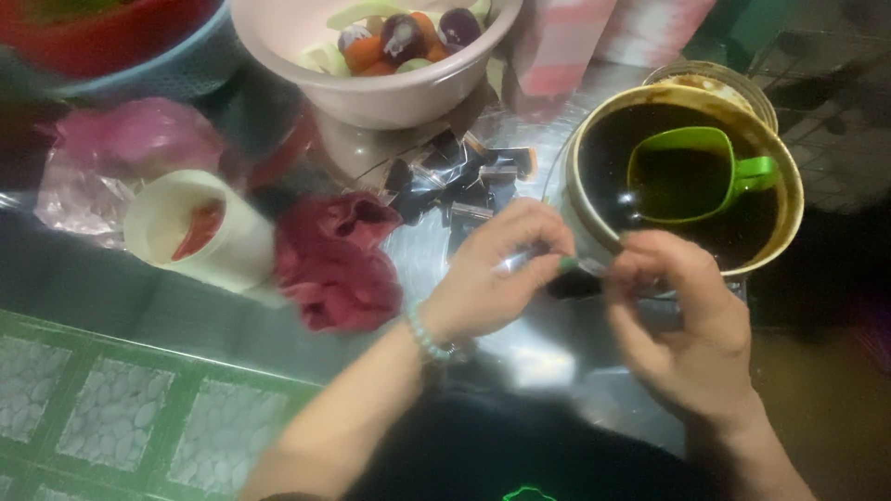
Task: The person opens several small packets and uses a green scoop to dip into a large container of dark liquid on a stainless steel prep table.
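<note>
My left hand and my right hand meet over the metal counter, both pinching a small clear plastic packet with a green end. They hover just in front of a large pot full of dark liquid, in which a green cup floats. A beaded bracelet circles my left wrist. What the packet holds is too blurred to tell.
A pale bowl of cut fruit stands at the back. A heap of dark sachets lies behind my left hand. A red cloth, a cream cup and pink plastic bags sit left. Green tiles line the near edge.
</note>
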